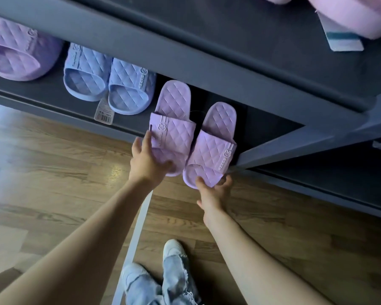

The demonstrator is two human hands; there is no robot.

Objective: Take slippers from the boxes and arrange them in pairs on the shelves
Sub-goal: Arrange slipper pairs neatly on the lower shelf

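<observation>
The left hand [149, 159] grips the toe of the left lilac slipper [173, 126]; the right hand [213, 192] pinches the toe of the right lilac slipper [213, 142] between thumb and spread fingers. Both heels lie over the bottom shelf [53, 94], toes overhanging toward 6 o'clock. Best to slide both toward 12 o'clock together, level the toes, and keep a gap from the blue pair [108, 82] at 10 o'clock

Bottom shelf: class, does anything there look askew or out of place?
Yes. The purple pair faces toes out, while the blue pair beside it faces heels out. The purple slippers are also staggered, one further back, and overhang the shelf edge.
</observation>
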